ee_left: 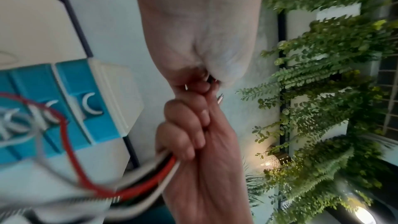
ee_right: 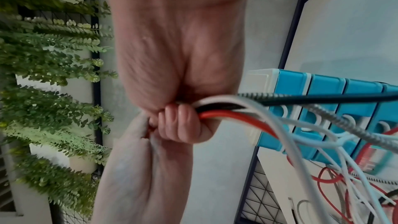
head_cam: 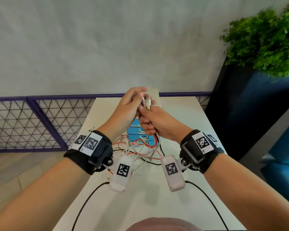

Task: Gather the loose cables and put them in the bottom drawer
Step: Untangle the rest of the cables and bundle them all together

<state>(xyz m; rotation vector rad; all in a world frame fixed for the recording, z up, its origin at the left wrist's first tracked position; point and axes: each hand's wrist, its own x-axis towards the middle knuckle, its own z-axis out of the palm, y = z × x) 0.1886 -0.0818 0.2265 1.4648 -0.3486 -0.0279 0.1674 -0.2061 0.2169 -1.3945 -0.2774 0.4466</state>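
White rectangular table [head_cam: 182,124]: blue-fronted plastic drawer unit [head_cam: 135,130] on its far middle; tangled red, white and black cables [head_cam: 140,150] before the unit; leafy green plant [head_cam: 264,40] right of table; purple-framed wire mesh fence [head_cam: 32,120] left, behind.

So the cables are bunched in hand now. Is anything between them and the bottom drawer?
Yes. The right hand grips the cables above the drawer unit, but every blue drawer looks closed, and hanging cable loops drape across the lower fronts. The bottom drawer itself is largely hidden behind them, so it needs clearing and opening first.
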